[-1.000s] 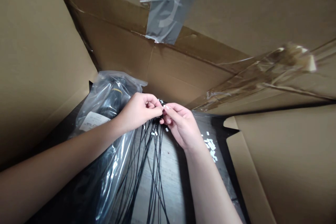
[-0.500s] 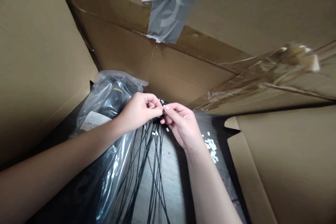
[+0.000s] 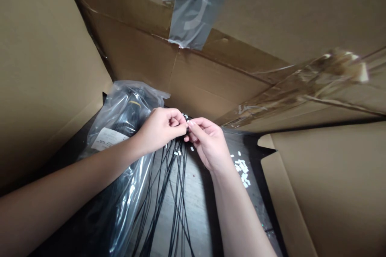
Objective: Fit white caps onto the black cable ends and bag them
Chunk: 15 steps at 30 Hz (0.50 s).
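My left hand (image 3: 159, 128) and my right hand (image 3: 208, 142) meet at the middle of the view, fingertips pinched together. Between them they grip the upper ends of a bundle of thin black cables (image 3: 171, 192), which fan downward below my wrists. The exact cable ends are hidden by my fingers. Small white paper strips (image 3: 177, 153) lie just below my hands. To the left of my left forearm sits a clear plastic bag (image 3: 123, 124) holding something black, with a white printed label (image 3: 105, 138) on it.
Brown cardboard box walls and flaps (image 3: 45, 48) surround the scene, with grey tape (image 3: 196, 8) and torn packing tape (image 3: 304, 84) overhead. A dark surface (image 3: 250, 144) with scattered white strips (image 3: 241, 167) lies to the right, and a pale wooden board (image 3: 196, 217) lies beneath the cables.
My hands stay pinched together at the cables with only slight finger shifts. The view has moved very slightly.
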Available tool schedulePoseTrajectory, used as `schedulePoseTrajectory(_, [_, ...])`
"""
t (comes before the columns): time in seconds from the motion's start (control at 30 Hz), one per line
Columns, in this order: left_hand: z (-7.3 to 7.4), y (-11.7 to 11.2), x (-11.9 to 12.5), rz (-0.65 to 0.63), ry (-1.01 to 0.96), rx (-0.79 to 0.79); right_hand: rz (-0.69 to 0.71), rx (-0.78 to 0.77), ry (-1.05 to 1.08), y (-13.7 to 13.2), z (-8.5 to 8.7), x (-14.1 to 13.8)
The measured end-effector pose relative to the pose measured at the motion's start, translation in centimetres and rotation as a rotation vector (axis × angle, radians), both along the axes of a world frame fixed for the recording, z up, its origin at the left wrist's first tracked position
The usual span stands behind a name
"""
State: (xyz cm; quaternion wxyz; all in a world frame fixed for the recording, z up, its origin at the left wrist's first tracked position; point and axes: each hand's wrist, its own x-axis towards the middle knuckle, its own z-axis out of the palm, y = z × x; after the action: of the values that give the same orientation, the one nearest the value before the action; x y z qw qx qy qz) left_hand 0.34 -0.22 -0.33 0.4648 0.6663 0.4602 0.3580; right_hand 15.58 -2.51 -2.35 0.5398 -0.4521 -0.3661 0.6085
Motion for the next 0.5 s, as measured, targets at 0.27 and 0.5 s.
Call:
schedulePoseTrajectory(0.27, [0.13, 0.15, 0.04, 0.016, 0.006, 0.004, -0.001, -0.013, 0.031, 0.06, -0.08, 0.21])
schedulePoseTrajectory(0.5, [0.02, 0.19, 0.14, -0.007, -0.033, -0.017, 0.003, -0.025, 0.084, 0.08, -0.08, 0.31])
